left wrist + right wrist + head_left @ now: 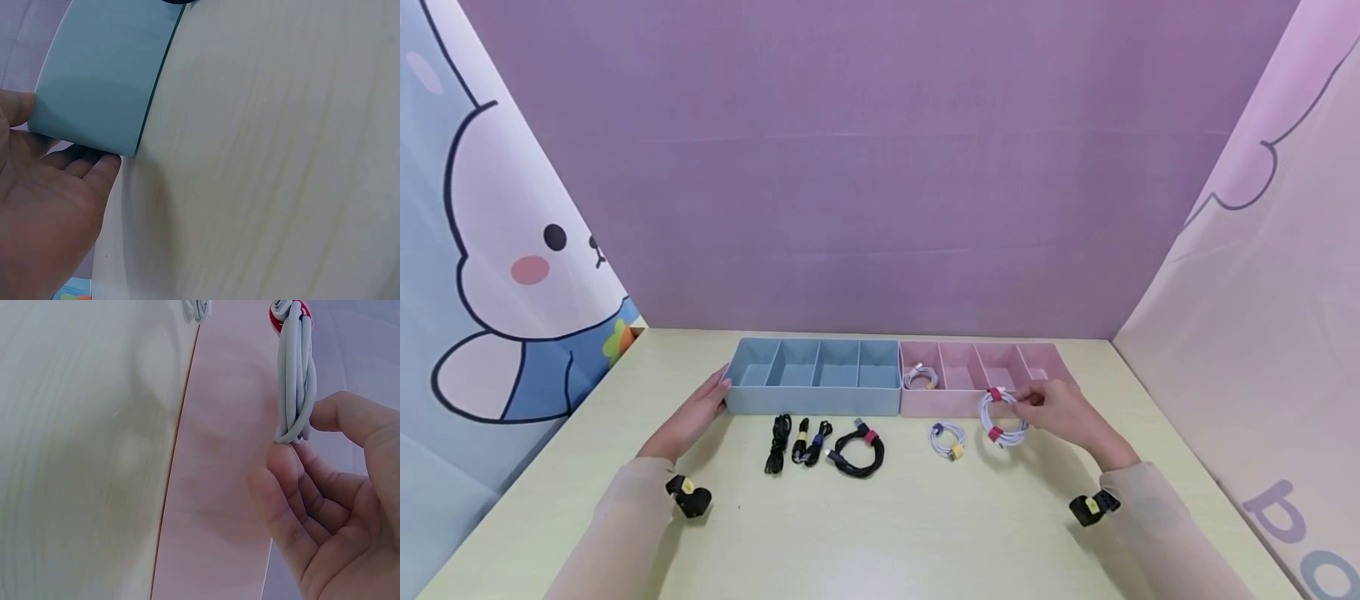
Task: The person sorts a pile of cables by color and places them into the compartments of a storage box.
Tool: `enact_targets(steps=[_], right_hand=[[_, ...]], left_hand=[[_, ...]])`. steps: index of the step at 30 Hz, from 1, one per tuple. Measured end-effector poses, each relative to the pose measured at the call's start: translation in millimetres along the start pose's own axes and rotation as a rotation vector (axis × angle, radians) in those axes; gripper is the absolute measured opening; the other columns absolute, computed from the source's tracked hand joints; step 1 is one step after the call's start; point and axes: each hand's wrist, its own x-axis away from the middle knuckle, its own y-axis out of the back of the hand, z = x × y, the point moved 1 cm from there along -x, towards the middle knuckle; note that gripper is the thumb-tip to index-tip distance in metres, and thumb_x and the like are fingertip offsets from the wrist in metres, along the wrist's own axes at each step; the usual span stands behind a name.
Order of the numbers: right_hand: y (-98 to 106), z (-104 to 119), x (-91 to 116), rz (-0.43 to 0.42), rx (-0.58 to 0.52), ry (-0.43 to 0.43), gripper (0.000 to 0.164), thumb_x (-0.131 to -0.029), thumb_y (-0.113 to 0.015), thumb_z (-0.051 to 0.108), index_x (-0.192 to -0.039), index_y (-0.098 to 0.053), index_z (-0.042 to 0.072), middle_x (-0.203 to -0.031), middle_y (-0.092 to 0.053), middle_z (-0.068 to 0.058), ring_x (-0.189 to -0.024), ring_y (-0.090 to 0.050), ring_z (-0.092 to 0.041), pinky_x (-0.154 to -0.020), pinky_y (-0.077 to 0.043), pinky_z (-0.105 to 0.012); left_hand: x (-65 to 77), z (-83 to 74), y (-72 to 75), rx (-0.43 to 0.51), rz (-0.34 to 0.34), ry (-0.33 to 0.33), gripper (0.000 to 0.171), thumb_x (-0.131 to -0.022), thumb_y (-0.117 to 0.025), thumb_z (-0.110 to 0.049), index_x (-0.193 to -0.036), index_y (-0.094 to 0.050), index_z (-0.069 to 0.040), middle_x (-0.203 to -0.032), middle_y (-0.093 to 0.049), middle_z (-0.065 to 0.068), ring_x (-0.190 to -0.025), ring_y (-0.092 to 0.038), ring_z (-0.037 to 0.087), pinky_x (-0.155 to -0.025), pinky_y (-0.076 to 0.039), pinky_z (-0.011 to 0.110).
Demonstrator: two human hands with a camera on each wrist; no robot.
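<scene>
Right hand point(1060, 410) pinches a white cable coil point(295, 381); left hand point(695, 414) rests on the blue organizer point(812, 401)

From where I stand, the right thumb and fingertips are nipping the coil by its edge. The coil, bound with two red ties, is held above the table point(865, 533), just before the front wall of the pink organizer point(940, 405), toward its right end. The left hand's fingers are loosely extended, laid against the blue organizer's left end, thumb at the upper corner.

Both organizers stand end to end near the table's back edge, blue left, pink right, each with four compartments. One yellow-tied white cable point(927, 372) sits in the leftmost pink compartment. Below the pink front wall, a smaller white coil point(957, 451) lies on the table. Along the blue front wall, from left to right, lie a long black bundle point(778, 444), a yellow-tied black cable point(801, 443), a short black cable point(817, 444) with a dark tie, and a red-tied black loop point(859, 472) near the blue organizer's front right corner.
</scene>
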Motion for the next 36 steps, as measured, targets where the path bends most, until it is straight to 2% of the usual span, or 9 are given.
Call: enact_targets(steps=[5,15,23,36], right_hand=[[-2,2,-4,-0.016,-0.009,0.026,0.014,-0.092,-0.071,0.011,-0.095,-0.073,-0.002,-0.08,-0.066,-0.003,-0.069,-0.058,-0.014,-0.057,-0.053,-0.023],[-6,3,-8,-0.052,0.003,0.022,0.012,-0.091,-0.071,0.011,-0.094,-0.073,-0.001,-0.08,-0.067,-0.002,-0.071,-0.06,-0.015,-0.058,-0.054,-0.024],[-6,9,-12,-0.067,0.019,0.016,0.015,-0.09,-0.07,0.014,-0.095,-0.072,-0.001,-0.08,-0.067,-0.003,-0.07,-0.059,-0.015,-0.057,-0.053,-0.025],[-10,18,-26,-0.084,0.033,0.011,0.019,-0.091,-0.072,0.016,-0.099,-0.072,-0.001,-0.082,-0.067,-0.002,-0.071,-0.058,-0.017,-0.056,-0.053,-0.026]], left_hand=[[0.1,0.1,0.2,0.001,0.001,0.003,0.071,-0.107,-0.022,-0.055,-0.161,0.008,-0.021,-0.166,0.011,0.015,-0.151,-0.001,0.04,-0.121,-0.014,0.057],[1.3,-2.0,-0.8,-0.002,0.0,0.009,0.069,-0.108,-0.021,-0.055,-0.161,0.009,-0.022,-0.166,0.011,0.015,-0.151,-0.001,0.04,-0.12,-0.014,0.057],[0.6,1.0,-0.1,0.013,0.003,-0.019,0.069,-0.108,-0.023,-0.054,-0.161,0.007,-0.022,-0.167,0.008,0.015,-0.151,-0.003,0.039,-0.121,-0.015,0.055],[1.0,0.1,-0.5,0.012,0.006,-0.004,0.07,-0.107,-0.023,-0.055,-0.161,0.008,-0.023,-0.167,0.009,0.015,-0.151,-0.003,0.039,-0.121,-0.015,0.056]])
